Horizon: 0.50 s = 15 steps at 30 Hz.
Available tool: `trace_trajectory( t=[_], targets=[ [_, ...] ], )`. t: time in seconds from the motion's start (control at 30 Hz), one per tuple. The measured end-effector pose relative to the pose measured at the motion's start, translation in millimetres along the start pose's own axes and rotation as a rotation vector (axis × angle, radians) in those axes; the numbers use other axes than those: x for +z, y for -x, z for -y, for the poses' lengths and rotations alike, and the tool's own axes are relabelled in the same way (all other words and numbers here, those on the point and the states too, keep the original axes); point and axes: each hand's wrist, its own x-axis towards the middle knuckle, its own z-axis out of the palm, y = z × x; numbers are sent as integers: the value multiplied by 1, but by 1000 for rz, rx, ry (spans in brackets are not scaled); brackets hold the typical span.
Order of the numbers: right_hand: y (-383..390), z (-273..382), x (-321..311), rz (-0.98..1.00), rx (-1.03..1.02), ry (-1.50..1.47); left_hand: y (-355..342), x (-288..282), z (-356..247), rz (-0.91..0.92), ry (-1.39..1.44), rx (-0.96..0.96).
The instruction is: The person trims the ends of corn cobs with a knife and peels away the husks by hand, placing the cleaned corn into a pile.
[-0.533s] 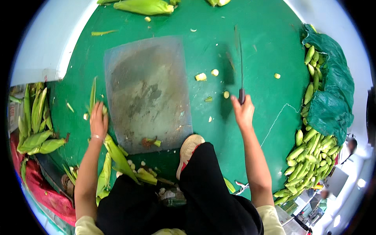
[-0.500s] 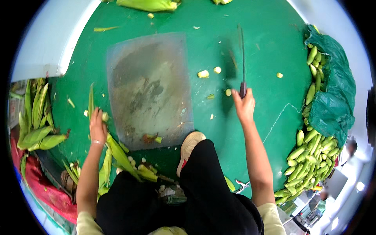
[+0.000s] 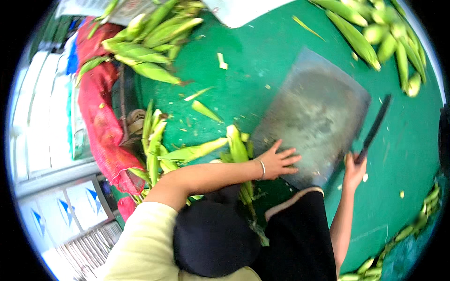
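My left hand [image 3: 280, 161] is open, its fingers spread over the near-left edge of a grey, worn cutting board [image 3: 323, 112]. Whether the fingers press on the board I cannot tell. To the right of the board, my right hand [image 3: 355, 171] grips a knife [image 3: 377, 119] by its dark handle, the long blade pointing away from me. Beside my left forearm lie green corn husks [image 3: 238, 145] and leafy pieces.
Ears of corn in husk [image 3: 145, 51] are heaped at the far left, by red mesh sacking [image 3: 101, 107]. Another corn pile [image 3: 389, 37] is at the far right; more ears [image 3: 417, 225] lie near right. Scraps dot the green floor [image 3: 248, 89].
The view has swung to the left. My left hand has gone from the husks to the board's near edge, its fingers now spread. The right hand still grips the knife, now closer to the board.
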Motion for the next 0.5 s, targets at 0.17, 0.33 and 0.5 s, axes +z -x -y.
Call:
trace_trajectory(
  t=[0.17, 0.33, 0.5],
  targets=[
    [141, 97, 9, 321, -95, -154, 146, 44, 72, -179, -103, -183],
    [163, 127, 31, 669, -72, -115, 304, 41, 111, 130, -27, -716],
    [153, 170, 38, 684, -167, 21, 338, -10, 286, -1048, 55, -1541]
  ],
)
